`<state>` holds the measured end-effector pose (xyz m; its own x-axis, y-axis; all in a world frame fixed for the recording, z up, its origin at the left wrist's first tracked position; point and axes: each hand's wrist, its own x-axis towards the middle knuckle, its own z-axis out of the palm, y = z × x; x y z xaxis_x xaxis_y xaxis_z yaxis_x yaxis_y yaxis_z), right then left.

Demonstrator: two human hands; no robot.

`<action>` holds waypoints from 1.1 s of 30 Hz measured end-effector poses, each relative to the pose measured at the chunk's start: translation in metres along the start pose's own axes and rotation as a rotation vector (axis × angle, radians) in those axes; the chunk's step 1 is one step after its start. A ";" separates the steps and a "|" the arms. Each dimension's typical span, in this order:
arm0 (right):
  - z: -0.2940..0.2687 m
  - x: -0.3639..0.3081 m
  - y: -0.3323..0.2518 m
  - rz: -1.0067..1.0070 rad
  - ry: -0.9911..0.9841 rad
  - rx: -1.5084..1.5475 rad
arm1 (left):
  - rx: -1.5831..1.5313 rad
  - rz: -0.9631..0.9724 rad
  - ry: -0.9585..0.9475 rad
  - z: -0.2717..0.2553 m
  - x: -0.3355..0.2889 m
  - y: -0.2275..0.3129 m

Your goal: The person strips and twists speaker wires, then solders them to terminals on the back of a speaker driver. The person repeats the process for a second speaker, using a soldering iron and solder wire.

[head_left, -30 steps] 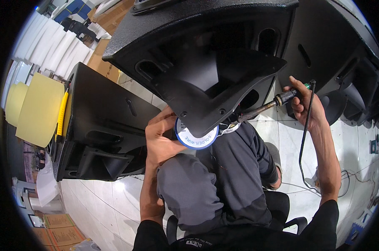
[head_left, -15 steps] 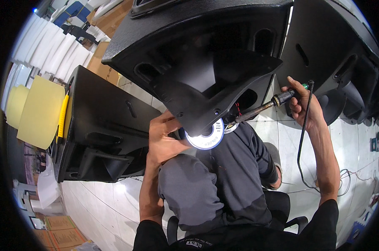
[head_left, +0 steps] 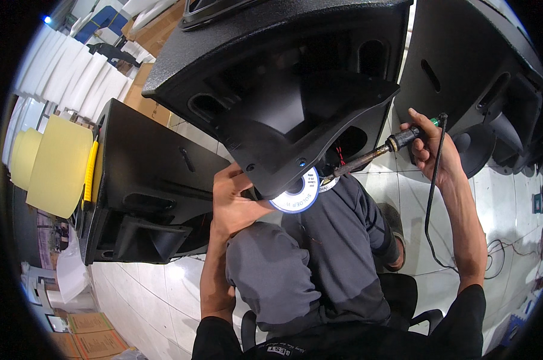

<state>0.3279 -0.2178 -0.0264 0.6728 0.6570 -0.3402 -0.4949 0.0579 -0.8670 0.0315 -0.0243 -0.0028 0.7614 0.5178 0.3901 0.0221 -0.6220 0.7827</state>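
Currently, right hand point(head_left: 442, 153) is holding soldering iron point(head_left: 369, 158); left hand point(head_left: 238, 199) is gripping blue-rimmed spool point(head_left: 307, 193), now sitting nearer the tip point(head_left: 330, 177), apparently easing contact.

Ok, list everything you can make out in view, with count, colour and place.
Speaker boxes: at least three, black, left, centre, right
Horn: one, black, front of centre box
Solder reel: one, white and blue, partly behind horn
Soldering iron: one, dark, green end, right of centre
Cord: one, black, below iron
Wires: several, red, near iron
Cutter: one, yellow, far left
Foam sheets: many, white, upper left
Cartons: several, brown, upper and lower left
Chair: one, black, lower centre
Floor: one, whitish tiles, below
Trousers: one pair, grey, lower centre
Left grip: one, bare, at reel's edge
Right grip: one, bare, holding iron
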 end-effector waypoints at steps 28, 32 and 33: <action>0.002 -0.001 0.002 -0.014 0.012 -0.012 | 0.027 0.161 0.005 -0.006 -0.002 -0.013; -0.002 0.002 0.004 0.009 -0.004 0.025 | 0.037 0.112 0.064 -0.005 -0.005 -0.010; -0.003 0.003 0.004 0.018 -0.005 0.023 | 0.051 0.103 0.067 -0.005 -0.005 -0.007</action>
<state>0.3295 -0.2179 -0.0320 0.6607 0.6620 -0.3538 -0.5195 0.0630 -0.8521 0.0245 -0.0192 -0.0076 0.7165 0.4863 0.5002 -0.0201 -0.7023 0.7116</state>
